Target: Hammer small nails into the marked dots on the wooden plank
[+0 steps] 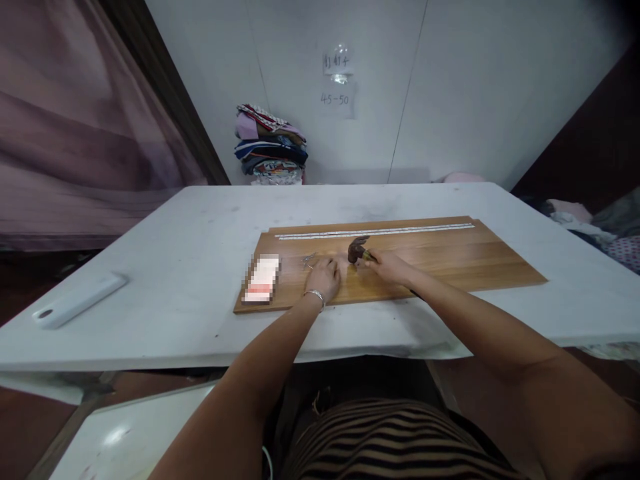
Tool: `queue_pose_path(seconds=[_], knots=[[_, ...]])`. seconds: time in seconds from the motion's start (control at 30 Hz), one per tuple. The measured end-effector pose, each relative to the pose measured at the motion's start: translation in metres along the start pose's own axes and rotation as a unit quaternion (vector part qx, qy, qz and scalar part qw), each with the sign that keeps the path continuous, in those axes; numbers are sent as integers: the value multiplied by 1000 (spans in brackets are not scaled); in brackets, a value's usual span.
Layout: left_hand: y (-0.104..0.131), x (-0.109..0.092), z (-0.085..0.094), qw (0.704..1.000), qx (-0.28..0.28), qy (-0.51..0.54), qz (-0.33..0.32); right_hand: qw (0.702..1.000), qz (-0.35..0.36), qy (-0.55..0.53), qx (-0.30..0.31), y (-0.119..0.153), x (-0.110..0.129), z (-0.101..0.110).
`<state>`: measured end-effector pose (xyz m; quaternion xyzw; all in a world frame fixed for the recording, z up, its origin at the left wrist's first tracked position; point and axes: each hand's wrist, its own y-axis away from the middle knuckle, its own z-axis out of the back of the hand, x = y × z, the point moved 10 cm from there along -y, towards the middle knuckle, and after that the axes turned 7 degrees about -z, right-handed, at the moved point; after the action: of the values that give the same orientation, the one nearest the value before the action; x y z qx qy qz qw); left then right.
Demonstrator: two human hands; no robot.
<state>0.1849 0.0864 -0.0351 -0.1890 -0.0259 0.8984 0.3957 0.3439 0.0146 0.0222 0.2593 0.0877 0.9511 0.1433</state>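
Observation:
My right hand [393, 268] is wrapped round the handle of a claw hammer [357, 251]. The hammer's dark head is low over a wooden board [425, 257], claw pointing away from me; whether it touches the wood I cannot tell. Left of the hammer, my left hand [324, 277] rests on the board with its fingers bent a little and somewhat apart, and I see nothing held in it. Several loose nails [308, 260] lie on the wood just beyond and left of those fingers. No nail shows under the hammer head.
A blurred-out phone-like rectangle [262, 279] lies on the board's left end. Pale marked strips [375, 232] run along its far side. The white table [175, 267] also carries a white plastic bar [80, 300]. Folded cloth [273, 147] is stacked by the wall.

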Motion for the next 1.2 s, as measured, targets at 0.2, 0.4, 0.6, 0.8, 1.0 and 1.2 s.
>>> queue_pose_path(seconds=[0.2, 0.4, 0.6, 0.8, 1.0, 1.2], knots=[[0, -3, 3, 1000, 5, -2, 5, 1000, 1, 11, 2, 0, 0, -3], [0, -1, 1, 1000, 5, 6, 6, 1000, 10, -7, 4, -2, -3, -5], [1, 1, 0, 1000, -4, 5, 2, 1000, 0, 1, 0, -3, -5, -2], [0, -1, 1, 1000, 6, 0, -1, 1000, 4, 1, 5, -3, -3, -5], [0, 0, 1, 1000, -4, 7, 1, 1000, 3, 0, 4, -2, -2, -6], [0, 2, -1, 1000, -9, 8, -1, 1000, -5, -1, -1, -3, -6, -2]])
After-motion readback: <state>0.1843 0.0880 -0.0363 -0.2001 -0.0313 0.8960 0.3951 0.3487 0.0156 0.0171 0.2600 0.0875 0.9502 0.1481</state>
